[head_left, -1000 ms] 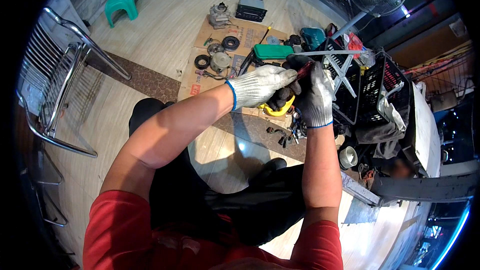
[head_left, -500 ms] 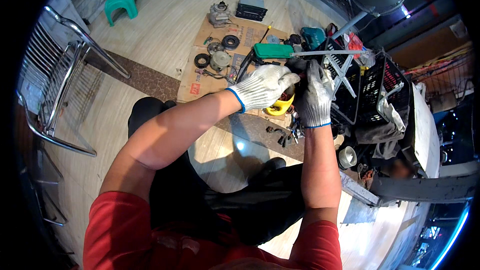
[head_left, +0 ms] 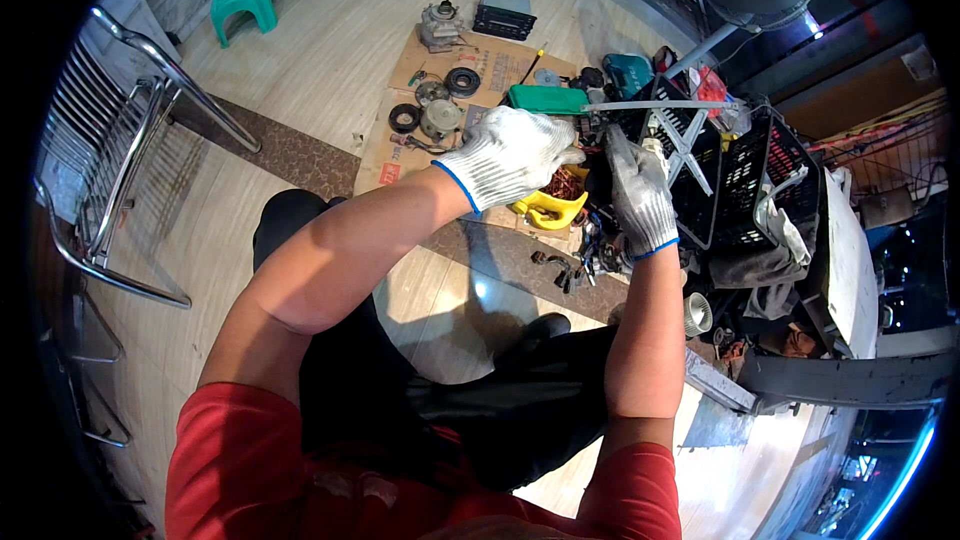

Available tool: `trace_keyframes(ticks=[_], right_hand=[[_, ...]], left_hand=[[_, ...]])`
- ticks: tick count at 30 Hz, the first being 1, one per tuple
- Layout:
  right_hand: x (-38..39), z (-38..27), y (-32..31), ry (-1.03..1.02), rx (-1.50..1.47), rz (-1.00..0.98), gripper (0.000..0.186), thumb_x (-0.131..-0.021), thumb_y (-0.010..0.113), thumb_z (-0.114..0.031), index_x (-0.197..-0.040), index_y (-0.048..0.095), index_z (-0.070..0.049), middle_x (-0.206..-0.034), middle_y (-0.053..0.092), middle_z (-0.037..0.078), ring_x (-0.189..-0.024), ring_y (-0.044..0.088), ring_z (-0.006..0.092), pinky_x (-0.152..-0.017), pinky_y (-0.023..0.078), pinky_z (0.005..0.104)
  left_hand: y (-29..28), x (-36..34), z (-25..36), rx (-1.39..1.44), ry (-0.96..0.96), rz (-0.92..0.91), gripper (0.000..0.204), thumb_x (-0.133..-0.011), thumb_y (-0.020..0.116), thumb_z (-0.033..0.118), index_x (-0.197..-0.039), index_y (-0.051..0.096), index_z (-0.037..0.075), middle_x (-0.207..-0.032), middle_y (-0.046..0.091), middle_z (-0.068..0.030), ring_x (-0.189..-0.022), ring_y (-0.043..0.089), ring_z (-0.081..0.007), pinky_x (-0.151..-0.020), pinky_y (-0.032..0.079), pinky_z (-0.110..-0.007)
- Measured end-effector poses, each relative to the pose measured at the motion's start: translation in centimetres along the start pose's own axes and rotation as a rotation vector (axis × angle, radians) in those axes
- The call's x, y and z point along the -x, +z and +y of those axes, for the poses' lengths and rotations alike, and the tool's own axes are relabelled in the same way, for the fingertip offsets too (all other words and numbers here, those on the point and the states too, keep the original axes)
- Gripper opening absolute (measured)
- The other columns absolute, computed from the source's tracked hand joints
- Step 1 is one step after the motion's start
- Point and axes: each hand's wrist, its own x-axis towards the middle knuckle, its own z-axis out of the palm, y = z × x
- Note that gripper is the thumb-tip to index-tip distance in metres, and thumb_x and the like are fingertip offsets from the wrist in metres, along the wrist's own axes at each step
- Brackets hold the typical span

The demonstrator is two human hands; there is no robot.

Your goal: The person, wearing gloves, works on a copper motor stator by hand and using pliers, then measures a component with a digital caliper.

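My left hand (head_left: 515, 155), in a white knit glove with a blue cuff, is closed, its fingers curled inward. What it holds, if anything, is hidden by the glove. My right hand (head_left: 643, 195), gloved alike with a greyer finger side, points forward with its fingers fairly straight and apart from the left. Below and between both hands is a yellow container (head_left: 550, 212) with reddish-brown, wire-like pieces (head_left: 567, 183) in it. Just beyond the left hand lies a long green case (head_left: 547, 99). Dark parts between the hands are too small to make out.
Cardboard (head_left: 402, 168) under the work bears black rings (head_left: 462, 82) and a round metal housing (head_left: 441, 119). Black crates (head_left: 765, 175) and a metal stand (head_left: 680, 145) crowd the right. A chrome chair (head_left: 150, 140) and green stool (head_left: 247, 2) stand left.
My hands have moved apart: the left slightly back toward me and leftward, the right a little to the right. More of the yellow container and its reddish-brown contents now shows.
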Motion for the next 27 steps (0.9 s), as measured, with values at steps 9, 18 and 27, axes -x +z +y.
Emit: trace_keyframes(ticks=[9, 18, 27], right_hand=[[0.4, -0.2, 0.6, -0.259, 0.191, 0.122, 0.043, -0.098, 0.054, -0.036, -0.105, 0.067, 0.005, -0.091, 0.068, 0.025, -0.081, 0.065, 0.0361, -0.075, 0.048, 0.0395], [0.2, 0.7, -0.6, -0.398, 0.317, 0.104, 0.038, -0.097, 0.054, -0.028, -0.11, 0.067, 0.005, -0.104, 0.07, 0.025, -0.097, 0.068, 0.0383, -0.084, 0.05, 0.0385], [0.4, 0.0, -0.1, -0.393, 0.368, 0.146, 0.036, -0.097, 0.055, -0.029, -0.108, 0.068, 0.002, -0.099, 0.069, 0.025, -0.091, 0.067, 0.0392, -0.08, 0.051, 0.0402]], left_hand=[[0.8, -0.1, -0.2, -0.027, 0.002, -0.016, 0.041, -0.101, 0.047, 0.043, -0.097, 0.067, 0.008, -0.089, 0.07, -0.0159, -0.087, 0.069, -0.0324, -0.074, 0.054, -0.045], [0.1, 0.2, -0.2, 0.075, 0.043, -0.033, 0.039, -0.102, 0.046, 0.039, -0.104, 0.067, 0.007, -0.094, 0.07, -0.0154, -0.09, 0.068, -0.032, -0.077, 0.055, -0.044], [-0.1, 0.0, 0.2, 0.026, 0.0, -0.09, 0.042, -0.102, 0.045, 0.043, -0.107, 0.067, 0.007, -0.096, 0.07, -0.0146, -0.091, 0.069, -0.0312, -0.078, 0.056, -0.043]])
